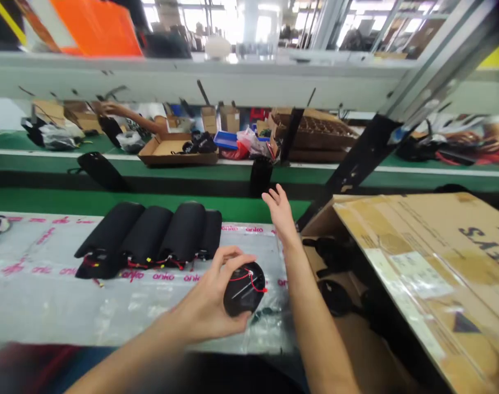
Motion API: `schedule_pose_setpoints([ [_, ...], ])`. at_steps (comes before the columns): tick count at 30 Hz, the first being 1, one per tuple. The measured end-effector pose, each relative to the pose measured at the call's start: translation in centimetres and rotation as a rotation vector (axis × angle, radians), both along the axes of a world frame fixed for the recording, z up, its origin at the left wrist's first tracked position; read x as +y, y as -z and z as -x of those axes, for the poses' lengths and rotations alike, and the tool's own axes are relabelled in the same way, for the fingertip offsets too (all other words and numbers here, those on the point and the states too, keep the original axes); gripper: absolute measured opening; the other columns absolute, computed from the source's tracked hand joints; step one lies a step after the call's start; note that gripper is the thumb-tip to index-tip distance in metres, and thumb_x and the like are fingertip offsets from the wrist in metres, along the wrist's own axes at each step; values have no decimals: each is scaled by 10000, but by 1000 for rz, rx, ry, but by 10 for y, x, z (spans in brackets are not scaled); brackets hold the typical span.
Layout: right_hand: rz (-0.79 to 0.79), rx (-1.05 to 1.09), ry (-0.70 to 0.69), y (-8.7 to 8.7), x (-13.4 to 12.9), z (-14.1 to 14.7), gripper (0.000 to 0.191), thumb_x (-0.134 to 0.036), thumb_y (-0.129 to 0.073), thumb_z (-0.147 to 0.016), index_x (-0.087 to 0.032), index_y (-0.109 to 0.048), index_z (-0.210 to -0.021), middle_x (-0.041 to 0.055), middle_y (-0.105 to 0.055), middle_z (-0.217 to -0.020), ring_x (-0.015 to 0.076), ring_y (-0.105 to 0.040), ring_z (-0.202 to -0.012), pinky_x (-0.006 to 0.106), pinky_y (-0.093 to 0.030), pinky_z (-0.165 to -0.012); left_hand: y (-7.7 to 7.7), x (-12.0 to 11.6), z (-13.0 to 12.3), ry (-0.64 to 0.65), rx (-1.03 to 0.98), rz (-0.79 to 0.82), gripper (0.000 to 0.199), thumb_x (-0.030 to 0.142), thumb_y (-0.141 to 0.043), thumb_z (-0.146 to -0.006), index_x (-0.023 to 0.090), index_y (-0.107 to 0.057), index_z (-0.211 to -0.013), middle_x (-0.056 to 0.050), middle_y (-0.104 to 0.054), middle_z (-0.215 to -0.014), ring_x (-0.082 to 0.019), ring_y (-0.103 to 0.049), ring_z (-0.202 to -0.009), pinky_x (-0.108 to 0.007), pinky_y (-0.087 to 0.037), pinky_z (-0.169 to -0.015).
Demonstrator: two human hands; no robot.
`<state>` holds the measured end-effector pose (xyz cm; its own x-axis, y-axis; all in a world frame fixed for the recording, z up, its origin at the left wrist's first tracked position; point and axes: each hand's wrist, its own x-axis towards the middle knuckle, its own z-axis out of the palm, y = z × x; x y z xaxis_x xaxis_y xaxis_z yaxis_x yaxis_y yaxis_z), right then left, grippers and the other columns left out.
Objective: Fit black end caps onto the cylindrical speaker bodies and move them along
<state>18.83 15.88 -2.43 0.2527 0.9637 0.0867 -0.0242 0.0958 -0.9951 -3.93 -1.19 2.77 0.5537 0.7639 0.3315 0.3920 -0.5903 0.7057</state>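
My left hand is wrapped round a black cylindrical speaker-like housing, its round end turned up toward me. Thin red wires with a small red connector lie across that end. My right hand reaches forward past the table's far edge, fingers spread, holding nothing; a dark upright object stands just beyond its fingertips. To the left, several black fabric-covered cylinders lie side by side, red and yellow wires showing at their near ends.
Plastic sheeting printed "anko" covers the table. On the right, an open cardboard box holds black parts. A slanted post and an overhead beam stand ahead. Across the line are a shallow carton, a blue tray and a person's arm.
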Motion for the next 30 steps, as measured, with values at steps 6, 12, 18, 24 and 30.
schedule_pose_setpoints([
  [6, -44, 247, -586, 24, -177, -17, 871, -607, -825, -848, -308, -515, -1605, 86, -474, -1706, 310, -440, -1594, 559, -315, -1322, 76, -16, -9, 20, -323, 26, 999, 156, -802, -745, 296, -321, -1609, -172, -418, -1585, -391, -403, -1543, -628, -408, -1262],
  [12, -56, -81, -373, 61, -245, 17, 801, -597, -702, -958, -279, -446, -1648, 99, -435, -1723, 342, -396, -1605, 559, -285, -1340, 110, -57, -27, -209, -510, 184, 873, 459, -696, -939, 244, -255, -1662, -196, -363, -1688, -394, -439, -1540, -616, -379, -1274],
  [18, -124, 28, -281, 64, -246, 47, 778, -665, -595, -984, -304, -390, -1643, 83, -423, -1698, 354, -433, -1562, 547, -351, -1308, 123, -58, -34, -224, -466, 103, 841, 541, -613, -981, 239, -235, -1669, -198, -410, -1647, -387, -488, -1497, -611, -419, -1239],
  [24, -76, 11, -38, 68, -255, 65, 658, -505, -558, -1033, -310, -376, -1634, 88, -439, -1682, 336, -453, -1547, 556, -359, -1301, 133, -45, -53, -301, -527, 56, 719, 588, -528, -995, 230, -354, -1594, -189, -552, -1512, -368, -615, -1348, -577, -523, -1130],
  [30, -39, -67, 144, 64, -259, 79, 627, -433, -481, -1048, -267, -335, -1635, 130, -435, -1668, 353, -457, -1545, 590, -373, -1281, 120, -37, -48, -141, -555, 144, 666, 502, -580, -1009, 263, -392, -1602, -152, -531, -1573, -355, -552, -1430, -575, -448, -1216],
])
